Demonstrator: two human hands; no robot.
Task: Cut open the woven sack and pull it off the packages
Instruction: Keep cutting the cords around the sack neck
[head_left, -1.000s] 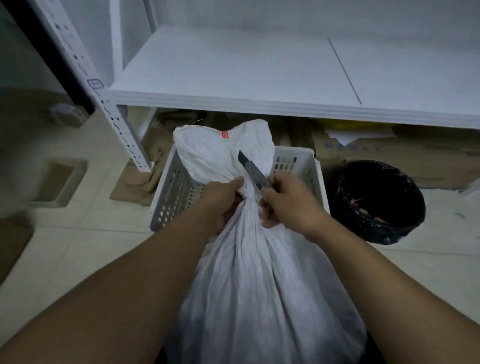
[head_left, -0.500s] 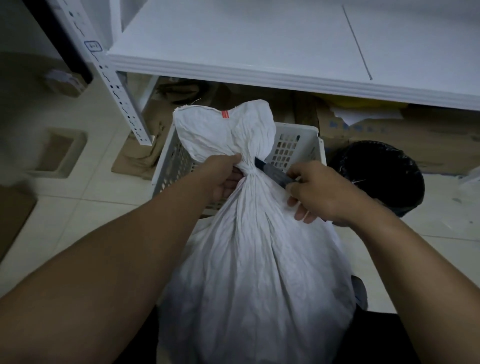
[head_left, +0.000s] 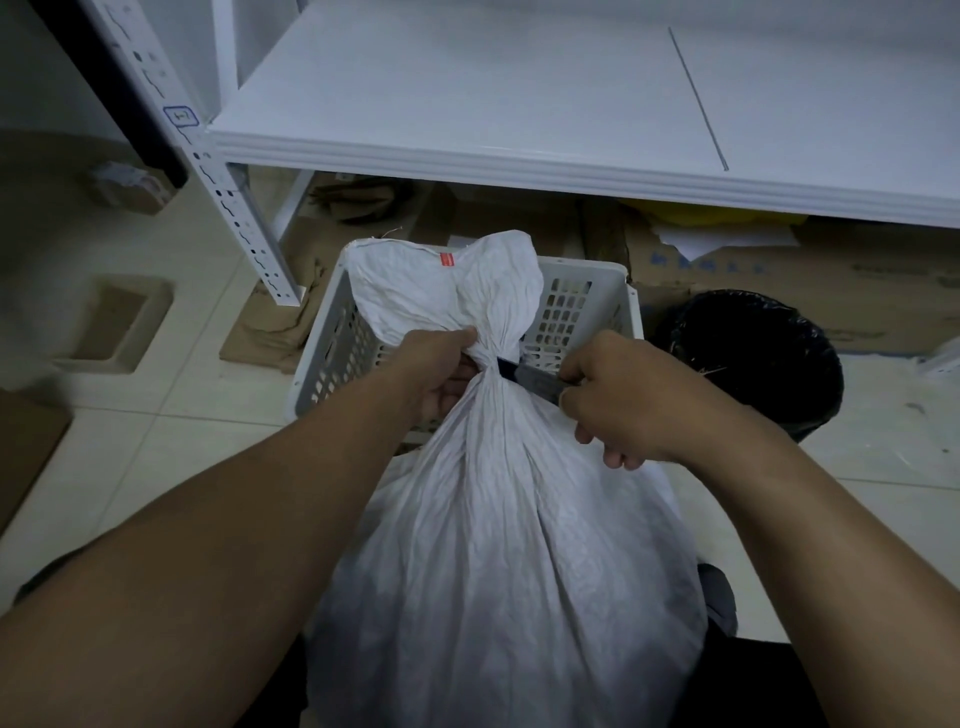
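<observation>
The white woven sack (head_left: 498, 545) stands upright on the floor (head_left: 156, 431), full and tied shut at the neck. The left hand (head_left: 441, 374) is closed around the gathered neck from the left. The right hand (head_left: 628, 400) is closed around a knife (head_left: 530, 376), whose blade tip touches the tie at the neck. Behind the sack stands a white perforated basket (head_left: 332, 358), and beside it, to the right, a black bin (head_left: 753, 358). A white shelf (head_left: 467, 104) spans above.
</observation>
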